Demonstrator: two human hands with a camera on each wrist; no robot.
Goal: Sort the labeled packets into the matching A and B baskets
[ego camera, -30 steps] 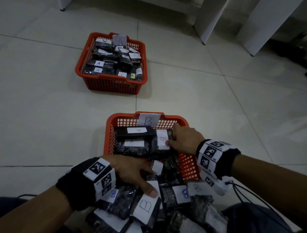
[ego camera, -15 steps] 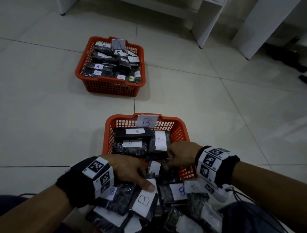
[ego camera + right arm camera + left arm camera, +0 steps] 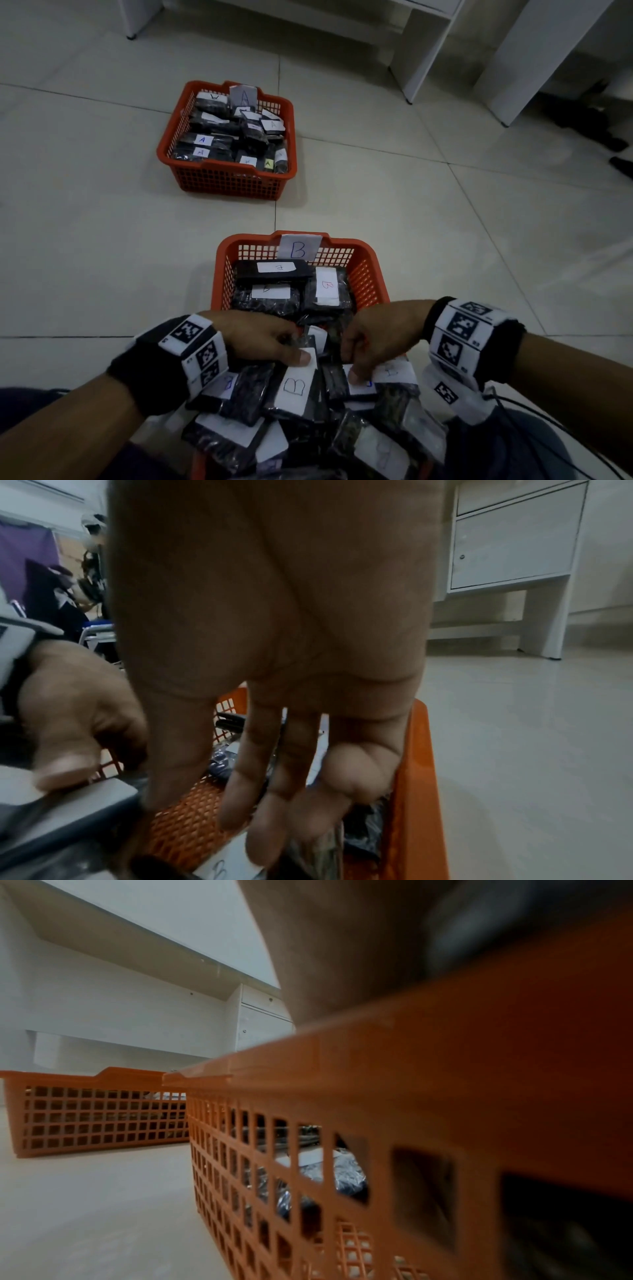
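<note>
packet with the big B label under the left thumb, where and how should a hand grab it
Take the packet with the big B label by its two long side edges, from above. It lies flat, label up, on top of the pile; its far end is already pinned by the left hand, and its near end is overlapped by other packets.

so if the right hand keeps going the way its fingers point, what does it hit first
Most likely the pile packet right under its fingertips. The right hand points down and inward at the heap; contact already looks made, though depth is unclear.
</note>
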